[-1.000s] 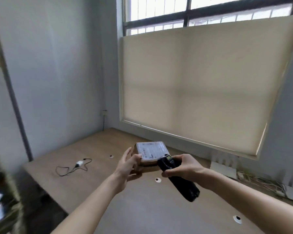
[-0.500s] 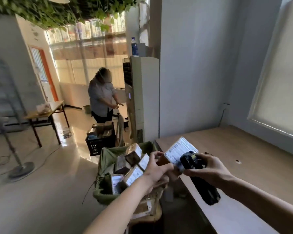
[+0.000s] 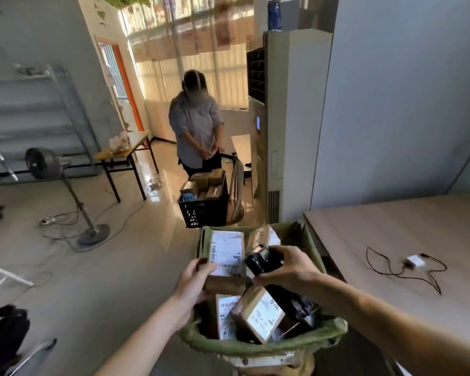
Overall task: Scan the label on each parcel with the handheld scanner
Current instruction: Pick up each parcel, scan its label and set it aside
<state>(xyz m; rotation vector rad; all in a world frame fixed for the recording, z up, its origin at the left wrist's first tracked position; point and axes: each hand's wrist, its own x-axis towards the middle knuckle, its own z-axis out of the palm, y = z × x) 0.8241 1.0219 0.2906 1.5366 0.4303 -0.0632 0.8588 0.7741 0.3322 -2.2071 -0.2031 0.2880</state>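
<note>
Over the sack (image 3: 255, 346): my left hand (image 3: 194, 280) grips a parcel (image 3: 225, 263), right hand's (image 3: 288, 267) fingers clamp the scanner (image 3: 263, 260). Next, I'd judge: aim at label.

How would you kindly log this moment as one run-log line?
left hand: holds parcel | right hand: grips scanner | over green bag
</note>
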